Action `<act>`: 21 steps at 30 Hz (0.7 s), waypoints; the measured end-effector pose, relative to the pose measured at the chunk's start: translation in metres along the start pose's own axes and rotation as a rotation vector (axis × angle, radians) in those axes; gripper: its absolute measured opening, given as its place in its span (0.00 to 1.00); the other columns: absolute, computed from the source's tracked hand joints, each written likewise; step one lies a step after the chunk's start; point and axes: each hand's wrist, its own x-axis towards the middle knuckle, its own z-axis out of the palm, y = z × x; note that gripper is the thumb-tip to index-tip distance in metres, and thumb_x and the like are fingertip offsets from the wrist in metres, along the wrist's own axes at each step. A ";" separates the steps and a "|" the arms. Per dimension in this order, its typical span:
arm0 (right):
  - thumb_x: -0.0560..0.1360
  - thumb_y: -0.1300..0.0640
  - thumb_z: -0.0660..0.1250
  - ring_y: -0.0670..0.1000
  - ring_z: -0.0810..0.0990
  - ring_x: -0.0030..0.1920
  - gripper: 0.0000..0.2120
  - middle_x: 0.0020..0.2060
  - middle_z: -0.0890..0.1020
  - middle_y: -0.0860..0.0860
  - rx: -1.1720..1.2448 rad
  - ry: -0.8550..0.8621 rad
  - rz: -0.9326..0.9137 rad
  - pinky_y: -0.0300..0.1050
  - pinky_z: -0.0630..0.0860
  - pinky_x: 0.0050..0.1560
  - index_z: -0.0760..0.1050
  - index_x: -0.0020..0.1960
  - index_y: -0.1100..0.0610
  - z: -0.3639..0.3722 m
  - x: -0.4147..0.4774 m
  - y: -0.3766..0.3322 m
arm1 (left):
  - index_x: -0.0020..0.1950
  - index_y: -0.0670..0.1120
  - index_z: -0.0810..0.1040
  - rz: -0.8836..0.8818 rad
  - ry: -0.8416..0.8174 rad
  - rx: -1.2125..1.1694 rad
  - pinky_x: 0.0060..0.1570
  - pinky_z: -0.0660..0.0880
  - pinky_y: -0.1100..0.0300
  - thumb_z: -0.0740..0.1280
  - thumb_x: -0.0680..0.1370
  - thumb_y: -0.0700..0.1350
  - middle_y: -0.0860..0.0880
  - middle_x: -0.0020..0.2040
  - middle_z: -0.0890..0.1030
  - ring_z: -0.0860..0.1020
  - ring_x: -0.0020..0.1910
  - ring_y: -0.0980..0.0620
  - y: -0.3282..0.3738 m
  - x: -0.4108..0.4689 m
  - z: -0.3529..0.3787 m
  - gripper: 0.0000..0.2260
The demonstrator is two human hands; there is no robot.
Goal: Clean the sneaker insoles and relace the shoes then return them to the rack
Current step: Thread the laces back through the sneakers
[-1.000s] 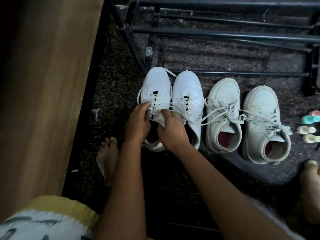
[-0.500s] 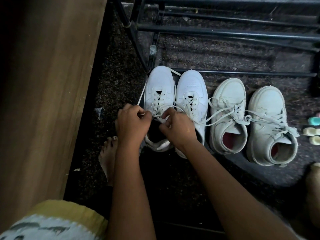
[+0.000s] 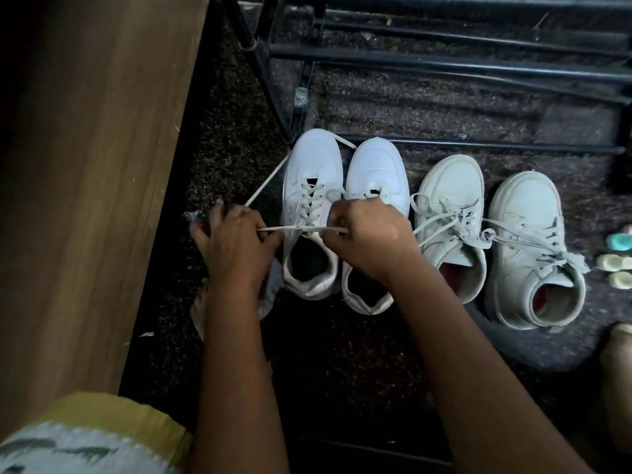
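Head view, centre: left hand (image 3: 236, 234) and right hand (image 3: 366, 234) pinch the lace (image 3: 301, 229) taut across the sneaker (image 3: 313, 172); relacing, likely; next, cross and knot.

Left hand (image 3: 236, 234) and right hand (image 3: 366, 234) pinching a taut lace (image 3: 301, 228), across a white sneaker (image 3: 313, 213), black rack (image 3: 444, 59) behind

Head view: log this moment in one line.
phase: lacing | left hand: grips lace | right hand: grips lace | lace: taut across leftmost white sneaker

Home entryway or room corner, black metal shoe rack (image 3: 444, 59), speckled dark floor (image 3: 342, 354), wooden furniture panel (image 3: 85, 165)
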 end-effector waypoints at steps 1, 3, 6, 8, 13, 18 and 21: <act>0.75 0.48 0.62 0.55 0.78 0.48 0.09 0.45 0.80 0.51 0.002 0.004 0.014 0.42 0.63 0.41 0.76 0.49 0.52 -0.005 -0.001 -0.001 | 0.44 0.50 0.77 -0.006 -0.036 0.022 0.70 0.47 0.43 0.68 0.72 0.60 0.50 0.61 0.77 0.57 0.74 0.48 -0.001 -0.001 0.000 0.14; 0.75 0.51 0.61 0.57 0.78 0.49 0.09 0.48 0.80 0.52 -0.035 0.007 0.026 0.43 0.64 0.41 0.76 0.52 0.52 -0.015 -0.004 -0.006 | 0.40 0.51 0.73 -0.023 -0.055 0.014 0.70 0.44 0.42 0.68 0.73 0.58 0.50 0.58 0.79 0.56 0.75 0.50 0.001 -0.002 -0.004 0.12; 0.77 0.54 0.61 0.58 0.78 0.51 0.11 0.51 0.79 0.53 -0.160 0.008 0.059 0.44 0.65 0.43 0.76 0.57 0.51 -0.029 -0.007 -0.012 | 0.38 0.51 0.75 -0.026 0.087 -0.056 0.70 0.49 0.45 0.68 0.73 0.53 0.49 0.48 0.82 0.71 0.65 0.49 0.011 -0.002 -0.015 0.08; 0.76 0.56 0.63 0.57 0.77 0.46 0.11 0.44 0.78 0.52 -0.226 0.006 0.111 0.46 0.66 0.50 0.77 0.56 0.50 -0.033 -0.009 -0.012 | 0.35 0.50 0.75 0.044 0.209 -0.126 0.70 0.53 0.49 0.71 0.71 0.50 0.49 0.40 0.81 0.78 0.50 0.48 0.013 0.001 -0.019 0.08; 0.76 0.55 0.62 0.57 0.76 0.43 0.09 0.42 0.79 0.52 -0.220 -0.028 0.079 0.45 0.66 0.50 0.78 0.52 0.52 -0.037 -0.009 -0.005 | 0.29 0.43 0.73 0.290 0.226 -0.339 0.60 0.67 0.61 0.75 0.67 0.42 0.50 0.25 0.74 0.72 0.25 0.49 0.013 0.000 -0.014 0.13; 0.75 0.46 0.60 0.56 0.73 0.47 0.15 0.48 0.76 0.54 -0.047 -0.254 0.107 0.44 0.68 0.44 0.75 0.53 0.55 -0.021 -0.006 0.002 | 0.31 0.45 0.75 0.120 0.067 -0.375 0.31 0.65 0.60 0.74 0.70 0.47 0.51 0.25 0.72 0.73 0.27 0.48 0.017 -0.007 -0.031 0.12; 0.76 0.39 0.58 0.57 0.76 0.55 0.22 0.56 0.77 0.54 -0.073 -0.303 0.109 0.46 0.67 0.46 0.71 0.61 0.55 0.002 -0.002 0.005 | 0.33 0.43 0.75 -0.095 -0.212 -0.276 0.36 0.73 0.58 0.68 0.75 0.49 0.45 0.27 0.76 0.78 0.29 0.46 0.007 -0.009 -0.045 0.14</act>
